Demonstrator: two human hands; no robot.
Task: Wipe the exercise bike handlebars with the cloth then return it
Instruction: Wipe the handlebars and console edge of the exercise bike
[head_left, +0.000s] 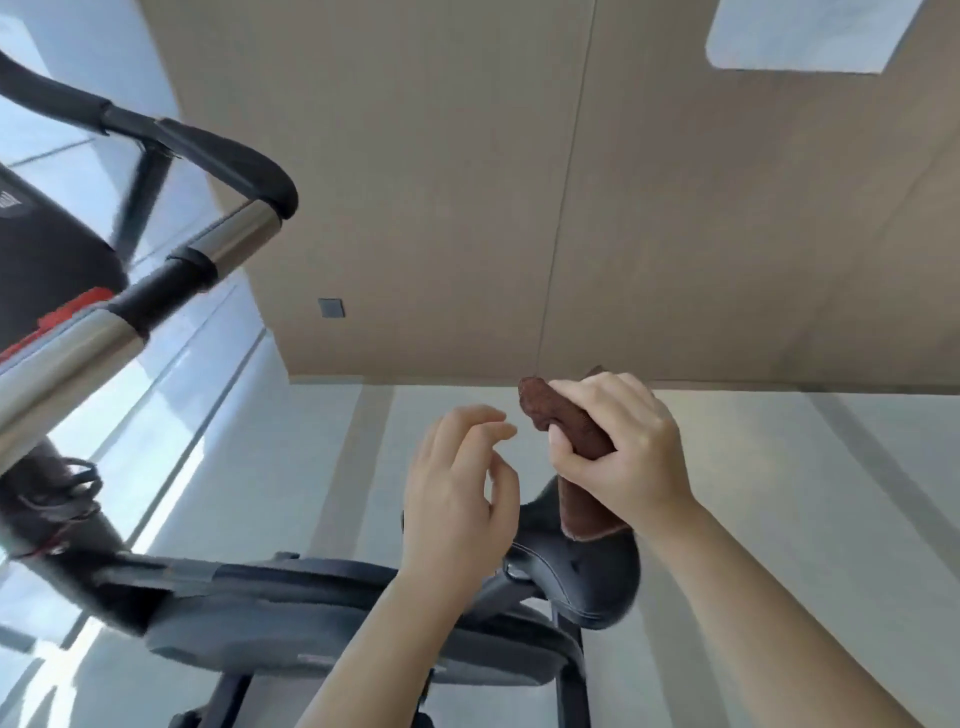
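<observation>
My right hand grips a brown cloth. One end of the cloth sticks out above my fingers and the other hangs down towards the black bike saddle. Just left of it my left hand hovers with loosely curled fingers, holding nothing and not touching the cloth. The bike's handlebars, black foam grips with chrome sections, stretch across the upper left, well away from both hands.
The dark bike frame runs below my forearms. A black console with red trim sits at the far left. A beige wall with a small grey socket stands ahead above a pale glossy floor.
</observation>
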